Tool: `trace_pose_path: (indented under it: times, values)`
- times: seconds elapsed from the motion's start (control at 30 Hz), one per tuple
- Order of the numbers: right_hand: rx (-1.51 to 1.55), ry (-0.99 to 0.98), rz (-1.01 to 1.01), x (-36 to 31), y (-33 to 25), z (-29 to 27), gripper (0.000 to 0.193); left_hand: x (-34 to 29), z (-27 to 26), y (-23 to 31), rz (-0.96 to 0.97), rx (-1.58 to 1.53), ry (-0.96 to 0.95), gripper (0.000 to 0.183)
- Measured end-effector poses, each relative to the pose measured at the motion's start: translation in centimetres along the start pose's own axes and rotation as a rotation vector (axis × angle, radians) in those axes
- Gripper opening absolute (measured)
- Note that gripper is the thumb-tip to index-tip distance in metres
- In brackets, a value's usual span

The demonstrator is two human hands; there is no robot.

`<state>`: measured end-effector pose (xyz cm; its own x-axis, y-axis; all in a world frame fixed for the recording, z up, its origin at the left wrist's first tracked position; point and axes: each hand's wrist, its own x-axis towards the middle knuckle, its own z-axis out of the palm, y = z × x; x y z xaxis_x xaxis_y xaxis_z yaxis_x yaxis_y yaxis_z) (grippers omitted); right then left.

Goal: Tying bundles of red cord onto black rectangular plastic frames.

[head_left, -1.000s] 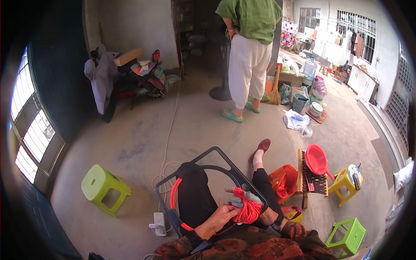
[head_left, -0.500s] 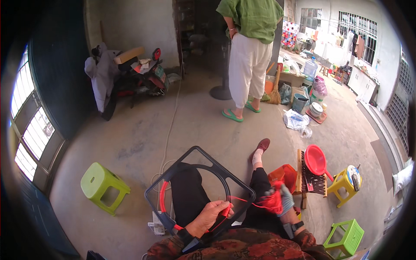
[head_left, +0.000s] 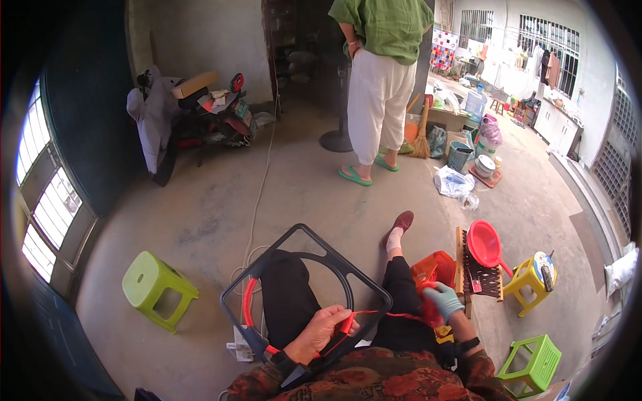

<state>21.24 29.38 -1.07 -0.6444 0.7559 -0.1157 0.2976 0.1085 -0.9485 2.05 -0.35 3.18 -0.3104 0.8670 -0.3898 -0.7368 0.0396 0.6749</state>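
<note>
- While the bare left hand point(head_left: 328, 324) pinches the red cord point(head_left: 406, 316) at the ring of the black frame point(head_left: 329, 254), its thumb and fingertips are closed together; if they loosen, the nearest turn could slip and unwind.
- On my right, the gloved hand point(head_left: 443, 299) looks curled around a red bundle point(head_left: 431, 315), though I cannot tell exactly how tightly; a slack grip could let several loops drop and tangle.
- From the left fingertips the cord runs past the frame's right corner towards that bundle; I cannot tell whether it crosses above or below the bar, and it could snag at that corner if pulled.
- Tilted like a diamond, the frame lies over my lap, its far corner pointing away from me; nothing else visibly braces it, so a hard tug from the right could swing it round.
- Along the ring's left side sits a red-wrapped stretch point(head_left: 248, 302); turns laid unevenly or without tension could leave gaps.
- Just beyond my gloved hand stands an open red bag point(head_left: 438, 264), beside the left edge of the wooden rack point(head_left: 460, 264); loose cord could catch on that edge.
- Near the frame's left corner, a white cable point(head_left: 251, 247) lies on the floor, and dropped loops could mix with it.
</note>
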Motion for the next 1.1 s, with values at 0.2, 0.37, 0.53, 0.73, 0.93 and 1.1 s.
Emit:
trace_pose_path:
  times: [0.2, 0.37, 0.53, 0.73, 0.93, 1.1]
  values:
    - [0.2, -0.023, -0.035, 1.2, -5.4, 11.2, 0.028, 0.7, 0.8, -0.9, -0.07, 0.031, -0.153, 0.026]
    - [1.042, -0.905, 0.067, -2.8, -9.3, 12.9, 0.036, 1.1, 0.8, -1.9, -0.093, 0.049, -0.284, 0.035]
    - [1.25, -1.051, 0.497, -4.4, -9.5, 13.1, 0.062, 1.5, 0.1, -3.0, 0.164, 0.126, -0.248, 0.042]
    - [1.27, -1.264, 0.224, -2.5, -7.8, 14.1, 0.076, 1.3, 0.0, -3.1, 0.125, 0.185, -0.102, 0.027]
    - [0.792, -0.907, 0.215, -2.7, -7.2, 12.0, 0.059, 0.2, 0.7, -1.8, 0.132, 0.181, -0.04, 0.026]
    - [0.911, -0.732, 0.314, -2.6, -4.5, 10.1, 0.047, -0.5, 0.9, -0.9, 0.095, 0.142, -0.01, 0.026]
